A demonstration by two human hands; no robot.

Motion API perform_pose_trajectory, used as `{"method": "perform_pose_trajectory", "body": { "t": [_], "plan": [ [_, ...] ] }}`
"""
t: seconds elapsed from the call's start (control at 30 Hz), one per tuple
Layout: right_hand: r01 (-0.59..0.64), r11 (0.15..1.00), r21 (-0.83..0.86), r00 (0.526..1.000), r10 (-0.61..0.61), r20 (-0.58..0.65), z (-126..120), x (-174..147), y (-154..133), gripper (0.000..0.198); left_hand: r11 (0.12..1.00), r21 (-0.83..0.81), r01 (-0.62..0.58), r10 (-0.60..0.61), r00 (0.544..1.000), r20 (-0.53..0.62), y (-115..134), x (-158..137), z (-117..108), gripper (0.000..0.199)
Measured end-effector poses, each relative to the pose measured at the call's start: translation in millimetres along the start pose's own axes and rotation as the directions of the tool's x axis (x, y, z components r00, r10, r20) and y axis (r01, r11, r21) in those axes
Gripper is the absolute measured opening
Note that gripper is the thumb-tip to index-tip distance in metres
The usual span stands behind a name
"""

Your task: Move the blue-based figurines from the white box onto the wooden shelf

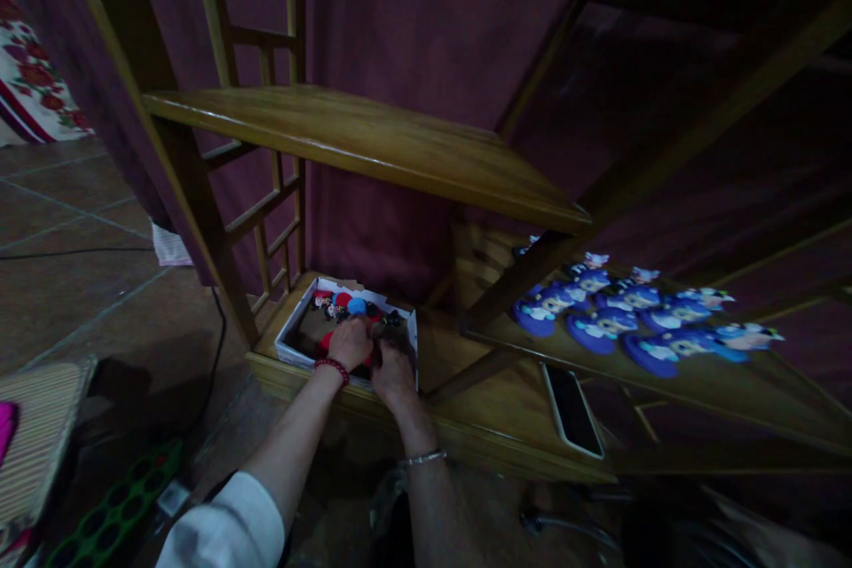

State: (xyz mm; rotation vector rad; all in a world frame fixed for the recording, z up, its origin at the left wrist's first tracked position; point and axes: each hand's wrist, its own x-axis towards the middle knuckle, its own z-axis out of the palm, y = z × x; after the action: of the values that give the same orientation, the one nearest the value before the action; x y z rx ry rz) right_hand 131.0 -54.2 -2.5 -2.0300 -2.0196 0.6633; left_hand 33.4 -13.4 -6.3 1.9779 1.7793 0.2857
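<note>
Low on the wooden shelf unit sits a shallow white box (pixel 297 358) with a brown bottom. Small figurines (pixel 341 302) in red, blue and black lie along its far side. My left hand (pixel 351 342), with a red bead bracelet at the wrist, reaches into the box, its fingers curled beside something red. Close on its right, my right hand (pixel 392 368) is also inside the box, fingers bent downward; a silver bracelet circles that wrist. The two hands nearly touch. Dim light and the hands themselves hide what the fingertips hold.
Above the box runs a wooden shelf (pixel 373 138). Several blue and white figurines (pixel 609 319) on round bases stand on a shelf to the right. A phone (pixel 573 410) lies below them. On the floor at left are a green holder with round holes (pixel 113 506) and a cable (pixel 216 355).
</note>
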Motion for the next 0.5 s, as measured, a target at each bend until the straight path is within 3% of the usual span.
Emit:
{"method": "perform_pose_trajectory", "body": {
  "t": [0.2,0.5],
  "plan": [
    [0.022,0.998,-0.061,0.996,-0.016,0.088,3,1,2,0.027,0.999,0.041,-0.025,0.027,0.998,-0.050,-3,11,4,0.027],
    [0.063,0.997,-0.037,0.983,-0.056,0.176,-1,9,-1,0.022,0.991,0.111,-0.072,0.073,0.997,-0.011,-13,19,3,0.027]
  ]
}}
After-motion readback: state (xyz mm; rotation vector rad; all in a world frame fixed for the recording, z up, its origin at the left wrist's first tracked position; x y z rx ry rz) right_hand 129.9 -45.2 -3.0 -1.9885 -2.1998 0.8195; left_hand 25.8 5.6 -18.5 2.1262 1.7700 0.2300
